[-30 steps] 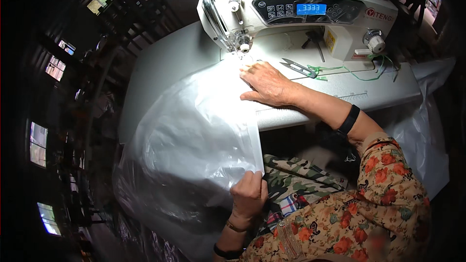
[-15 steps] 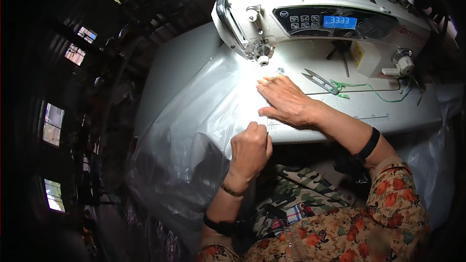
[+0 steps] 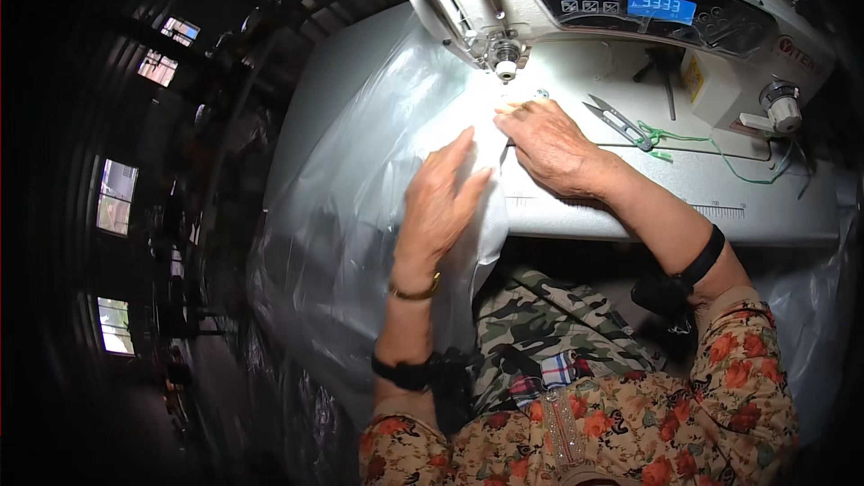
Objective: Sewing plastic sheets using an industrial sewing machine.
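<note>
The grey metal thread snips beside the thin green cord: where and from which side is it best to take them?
I would grip the snips by their rear end, coming from the right, near side: the pointed, parted blades face left and away. The green cord lies at that end.

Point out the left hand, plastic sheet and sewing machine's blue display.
Left hand [image 3: 434, 205]: head view, back of the hand.
Plastic sheet [image 3: 346, 189]: head view, part left of the hand.
Blue display [image 3: 661, 7]: head view, middle of screen.
</note>
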